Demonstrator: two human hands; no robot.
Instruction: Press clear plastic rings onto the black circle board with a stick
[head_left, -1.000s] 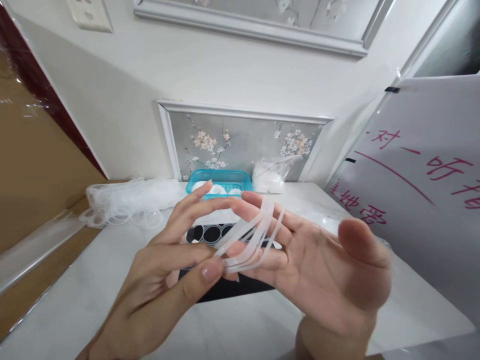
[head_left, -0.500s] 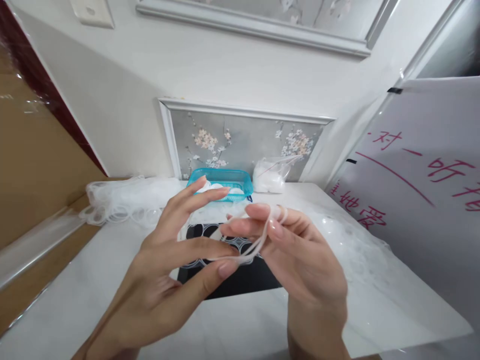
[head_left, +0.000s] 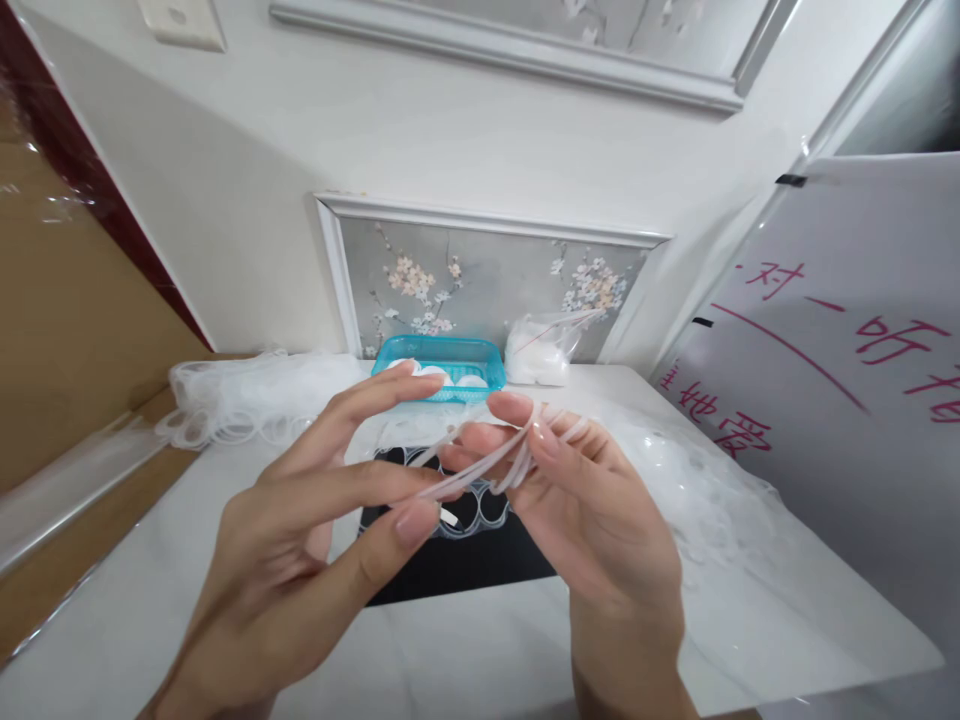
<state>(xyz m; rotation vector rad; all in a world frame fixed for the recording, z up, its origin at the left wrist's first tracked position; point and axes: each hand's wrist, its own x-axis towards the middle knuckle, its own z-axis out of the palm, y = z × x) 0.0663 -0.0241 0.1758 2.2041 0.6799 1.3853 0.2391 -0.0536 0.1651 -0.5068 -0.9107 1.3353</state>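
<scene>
Thin, translucent white rings (head_left: 480,468) are stretched between my hands over the table. My left hand (head_left: 300,560) pinches one end of them between thumb and a finger, its upper fingers lifted and apart. My right hand (head_left: 607,510) is closed on the bunch, with its thumb pressing the loops against the fingers. Part of the bunch is hidden behind the right fingers. Below the hands lies a black mat (head_left: 465,575), bearing clear circular pieces (head_left: 469,510) partly covered by my fingers.
A blue plastic basket (head_left: 480,350) holding white round pieces stands against the wall, with a clear bag (head_left: 538,350) of white contents beside it. Piles of translucent rings lie at left (head_left: 247,395) and right (head_left: 705,490). A cardboard box (head_left: 75,300) borders the left side.
My left hand has drawn left and slightly down, pulling the loops longer between the hands. More strands now show at the right fingers, and the right hand has shifted slightly left.
</scene>
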